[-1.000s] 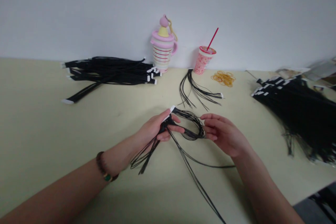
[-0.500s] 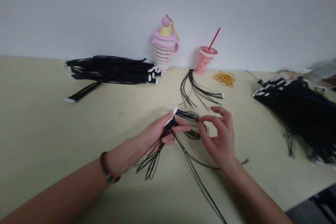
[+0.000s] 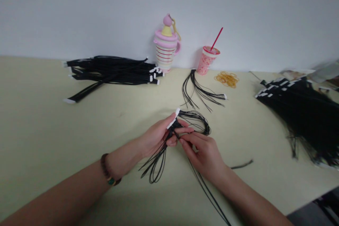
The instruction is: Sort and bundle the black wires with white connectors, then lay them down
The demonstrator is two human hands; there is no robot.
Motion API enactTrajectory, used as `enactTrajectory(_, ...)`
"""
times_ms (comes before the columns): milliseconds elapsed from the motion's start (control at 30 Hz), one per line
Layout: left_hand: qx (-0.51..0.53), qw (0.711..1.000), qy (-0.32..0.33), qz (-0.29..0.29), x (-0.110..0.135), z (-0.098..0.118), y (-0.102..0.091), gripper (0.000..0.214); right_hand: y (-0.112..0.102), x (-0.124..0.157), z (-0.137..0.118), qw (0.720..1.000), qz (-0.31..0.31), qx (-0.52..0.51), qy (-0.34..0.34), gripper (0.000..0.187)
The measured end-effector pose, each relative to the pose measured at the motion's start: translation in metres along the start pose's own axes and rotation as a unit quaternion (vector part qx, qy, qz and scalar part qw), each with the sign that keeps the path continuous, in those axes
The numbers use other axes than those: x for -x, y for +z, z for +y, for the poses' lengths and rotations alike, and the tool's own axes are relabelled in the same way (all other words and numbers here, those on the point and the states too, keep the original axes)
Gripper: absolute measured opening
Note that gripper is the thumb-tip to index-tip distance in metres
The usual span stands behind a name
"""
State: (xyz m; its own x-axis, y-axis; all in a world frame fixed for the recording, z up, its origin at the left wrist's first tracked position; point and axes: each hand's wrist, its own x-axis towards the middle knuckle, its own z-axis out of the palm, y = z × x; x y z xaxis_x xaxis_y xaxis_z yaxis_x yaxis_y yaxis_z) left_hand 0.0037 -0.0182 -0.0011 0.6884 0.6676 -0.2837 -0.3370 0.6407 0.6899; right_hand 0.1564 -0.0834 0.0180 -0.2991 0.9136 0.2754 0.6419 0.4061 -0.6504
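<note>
The black wire bundle (image 3: 178, 124) I'm handling is nearer me than the pink-lidded mug (image 3: 164, 54) and slightly to its right, over the worktop (image 3: 79, 130). I think its loops could spring open and mix with the hanging strands if my left grip slackened, since I see no tie around them. Some long wires run past my right hand (image 3: 203, 152), and one end pokes out beyond that forearm; the arm could snag them and tug the bundle askew. Too hard a pull might also strain the wires where they meet the white connectors (image 3: 172, 123).

My left hand (image 3: 159, 136) grips the bundle at the connectors, thumb on top and fingers reaching beneath and past it, the forearm slanting in from the lower left of the mug. My right hand comes from the mug's lower right, knuckles up, thumb and index finger pinching strands close to my left fingertips; how many, I cannot tell. Rubber bands (image 3: 227, 79) lie to the mug's right.
</note>
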Motion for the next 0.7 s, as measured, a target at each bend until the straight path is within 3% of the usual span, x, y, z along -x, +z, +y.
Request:
enactTrajectory(167,-0.028,1.0,0.003,0.001,0.001,0.0,0.0,0.043,-0.008,-0.002,-0.005,0.999,0.02,-0.023,0.029,0.024)
enactTrajectory(267,-0.048,0.999,0.0,0.002,0.002,0.002,0.001,0.044,-0.019,-0.003,-0.01,0.985,0.002,-0.134,0.105,0.023)
enactTrajectory(333,-0.049,0.999,-0.002,-0.003,0.003,0.003,0.002,0.043,-0.03,-0.004,-0.012,0.945,-0.021,-0.284,0.16,0.017)
enactTrajectory(400,-0.043,0.999,-0.012,-0.006,0.004,0.005,0.002,0.041,-0.043,-0.003,-0.012,0.881,-0.021,-0.432,0.194,0.009)
enactTrajectory(467,-0.033,0.999,-0.025,-0.005,0.004,0.005,0.001,0.04,-0.059,-0.002,-0.008,0.833,0.034,-0.511,0.208,0.007)
enactTrajectory(500,-0.029,0.999,-0.029,-0.004,0.003,0.005,0.001,0.04,-0.066,-0.002,-0.004,0.824,0.079,-0.522,0.205,0.006)
enactTrajectory(600,-0.021,0.999,-0.035,-0.004,0.003,0.004,-0.002,0.04,-0.086,-0.004,0.012,0.812,0.223,-0.512,0.168,0.013)
enactTrajectory(700,-0.033,0.998,-0.058,-0.004,0.002,0.004,-0.002,0.041,-0.098,-0.007,0.026,0.81,0.281,-0.499,0.127,0.005)
